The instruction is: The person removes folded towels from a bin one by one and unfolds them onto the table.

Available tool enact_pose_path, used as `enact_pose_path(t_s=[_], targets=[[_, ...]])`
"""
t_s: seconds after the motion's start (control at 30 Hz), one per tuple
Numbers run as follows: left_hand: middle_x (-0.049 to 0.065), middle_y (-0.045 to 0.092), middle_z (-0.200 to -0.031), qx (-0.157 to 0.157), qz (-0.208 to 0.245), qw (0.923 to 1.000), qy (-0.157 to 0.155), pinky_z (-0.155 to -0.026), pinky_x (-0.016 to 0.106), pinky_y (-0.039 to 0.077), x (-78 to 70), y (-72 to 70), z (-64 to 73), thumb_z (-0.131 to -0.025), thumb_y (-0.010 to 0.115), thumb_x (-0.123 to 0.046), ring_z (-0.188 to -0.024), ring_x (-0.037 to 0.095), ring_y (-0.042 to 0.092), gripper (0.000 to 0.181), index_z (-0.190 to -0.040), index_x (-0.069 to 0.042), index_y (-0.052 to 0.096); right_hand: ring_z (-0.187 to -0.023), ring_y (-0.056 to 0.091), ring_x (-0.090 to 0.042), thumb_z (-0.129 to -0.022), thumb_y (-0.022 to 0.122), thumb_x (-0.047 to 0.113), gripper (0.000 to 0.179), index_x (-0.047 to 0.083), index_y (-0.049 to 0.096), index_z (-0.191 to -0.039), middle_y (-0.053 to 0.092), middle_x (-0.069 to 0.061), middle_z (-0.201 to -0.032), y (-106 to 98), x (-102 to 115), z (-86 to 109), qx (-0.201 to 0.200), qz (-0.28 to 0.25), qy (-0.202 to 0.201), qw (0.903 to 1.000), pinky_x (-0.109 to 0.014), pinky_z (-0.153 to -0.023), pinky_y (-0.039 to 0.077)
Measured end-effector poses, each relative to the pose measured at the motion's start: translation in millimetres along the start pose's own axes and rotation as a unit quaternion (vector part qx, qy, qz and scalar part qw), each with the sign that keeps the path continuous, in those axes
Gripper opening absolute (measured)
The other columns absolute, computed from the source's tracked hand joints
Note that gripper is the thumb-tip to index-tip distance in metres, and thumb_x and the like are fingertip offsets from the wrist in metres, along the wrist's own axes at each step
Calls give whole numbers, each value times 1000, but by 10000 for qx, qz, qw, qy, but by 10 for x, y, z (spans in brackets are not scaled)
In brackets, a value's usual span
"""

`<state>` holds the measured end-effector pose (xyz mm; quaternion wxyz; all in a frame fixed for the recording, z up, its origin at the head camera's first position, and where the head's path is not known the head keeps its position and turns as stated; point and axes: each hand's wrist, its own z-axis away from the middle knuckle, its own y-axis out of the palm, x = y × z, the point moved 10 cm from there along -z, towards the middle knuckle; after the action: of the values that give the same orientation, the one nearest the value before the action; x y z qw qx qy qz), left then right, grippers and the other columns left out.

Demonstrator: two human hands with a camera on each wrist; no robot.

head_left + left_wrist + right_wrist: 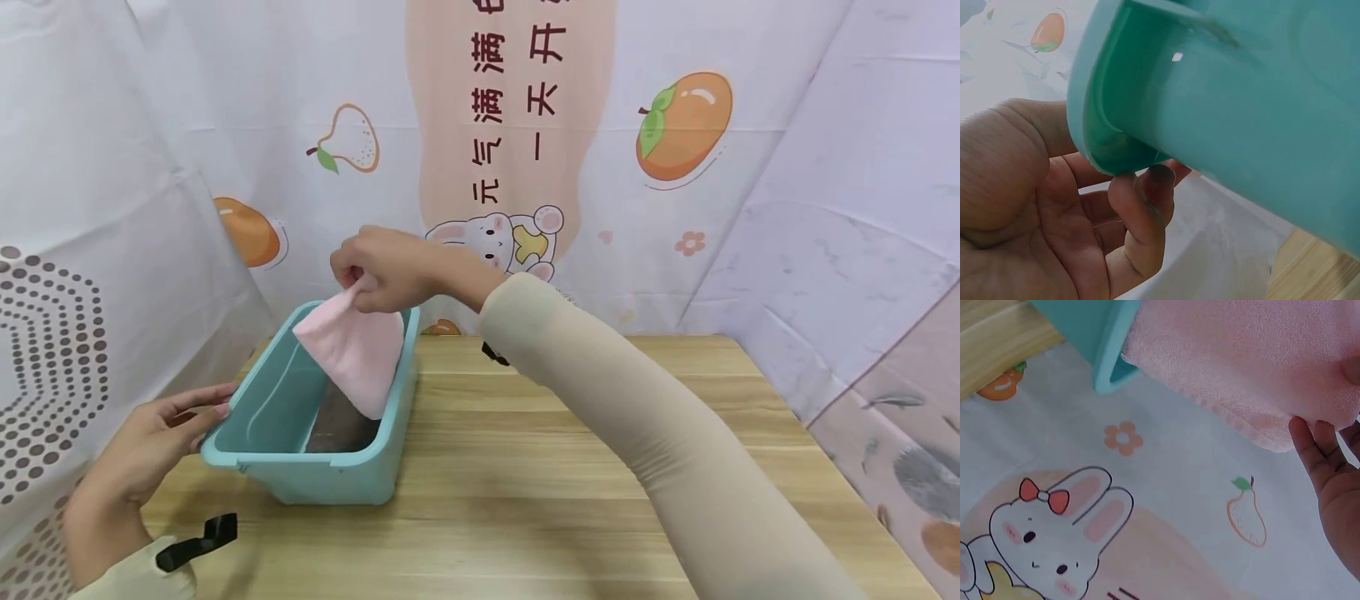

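A pink towel (351, 346) hangs from my right hand (390, 271), which pinches its upper edge above the bin. Its lower corner dips inside the teal plastic bin (337, 483). In the right wrist view, the terry surface of the towel (1229, 362) spreads out beside the bin's rim, and the fingers of my right hand (1335, 481) hold its edge. My left hand (153, 437) grips the bin's left rim. Seen from the left wrist, that hand (1079, 206) has its fingers curled under the rim. Beneath the towel, a dark brown item (337, 425) lies on the bin's floor, partly hidden.
The bin stands at the left of a wood-grain table (562, 467). A printed curtain (360, 67) with fruit and a rabbit hangs right behind it. More curtain closes off the left and right sides. Black straps (198, 542) show at the wrists.
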<state>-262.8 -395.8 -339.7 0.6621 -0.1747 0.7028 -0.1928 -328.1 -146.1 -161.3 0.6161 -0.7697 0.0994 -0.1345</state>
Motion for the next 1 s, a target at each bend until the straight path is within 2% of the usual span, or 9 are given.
enact_pose_path(t_s=[0.23, 0.5, 0.77, 0.87, 1.0], targets=[[-27, 67, -110, 19, 126, 9998, -135, -73, 23, 58, 34, 2, -5, -103, 65, -25, -93, 0, 68, 39, -139, -9, 64, -87, 46, -15, -85, 60, 11, 4, 15, 60, -87, 55, 2, -84, -402, -44, 253, -449, 113, 33, 9989, -29, -84, 36], [-28, 65, -107, -27, -77, 9997, -219, -73, 25, 58, 42, 24, -9, -103, 64, -31, -93, 0, 67, 47, -142, -5, 60, -85, 49, -16, -84, 60, 9, 6, 14, 59, -85, 57, 0, -85, -681, -194, 687, -582, 135, 487, 9970, -29, -74, 41], [-27, 66, -107, -69, -110, 9999, -111, -72, 24, 59, -7, 24, -8, -103, 64, -30, -93, -1, 67, 48, -142, -1, 59, -81, 49, -20, -83, 65, 6, 9, 13, 60, -84, 56, 0, -82, -751, -273, 1266, -515, 230, 566, 9968, -33, -74, 40], [-28, 66, -106, -87, -186, 9997, -145, -72, 24, 59, -14, 20, -1, -103, 64, -32, -93, -2, 66, 51, -142, 0, 58, -82, 51, -24, -81, 66, 8, 7, 12, 62, -85, 58, 0, -82, -723, -343, 1502, -502, 312, 656, 9961, -36, -75, 40], [-27, 66, -106, -27, -99, 9997, -228, -72, 26, 59, -1, 16, 16, -103, 64, -32, -92, 0, 67, 48, -142, -4, 59, -82, 51, -25, -80, 68, 8, 8, 11, 63, -86, 58, 1, -81, -644, -453, 1793, -483, 303, 741, 9956, -37, -78, 40]])
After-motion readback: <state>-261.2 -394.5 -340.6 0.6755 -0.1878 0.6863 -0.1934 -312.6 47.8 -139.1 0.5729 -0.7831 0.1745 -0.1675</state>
